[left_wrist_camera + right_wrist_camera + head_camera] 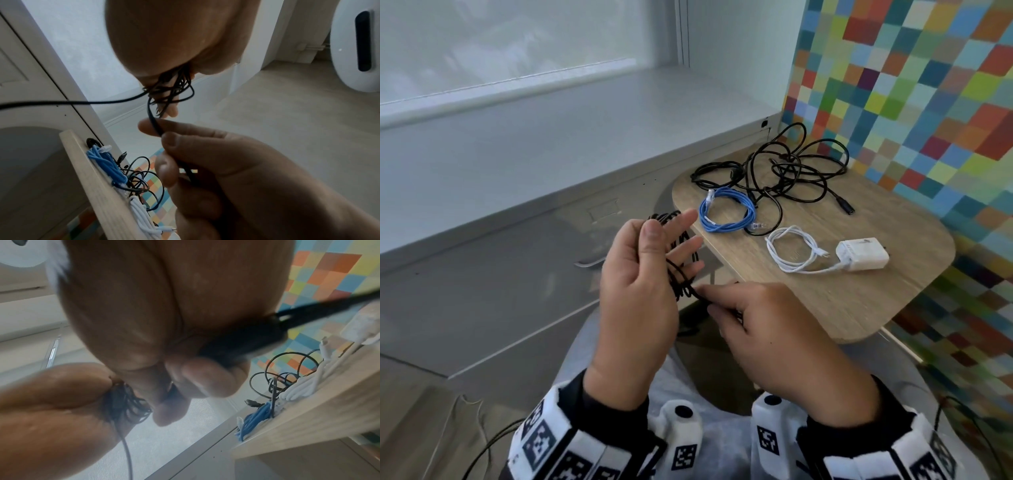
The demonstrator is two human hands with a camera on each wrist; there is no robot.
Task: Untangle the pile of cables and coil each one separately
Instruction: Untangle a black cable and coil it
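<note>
A person sits at a small wooden table [825, 301] with rounded corners, both hands raised in front of its near left edge. The left hand [640, 291] is held upright, palm turned inward, its fingers [685, 246] spread and nearly straight, with a thin black cable [678, 274] wound in several loops around them. The right hand [774, 335] sits just beside it, lower and to the right; its thumb and forefinger pinch the loose run of that same black cable, and the other fingers curl around the strand as it passes through the palm. On the table, near the far edge, lies a loose tangle of black cables [780, 168], still knotted together. Just in front of it, toward the left edge, rests a blue cable [726, 214] already coiled into a ring. To its right, near the middle of the table, lies a coiled white cable [791, 255], joined to a white charger block [861, 255] beside it.
</note>
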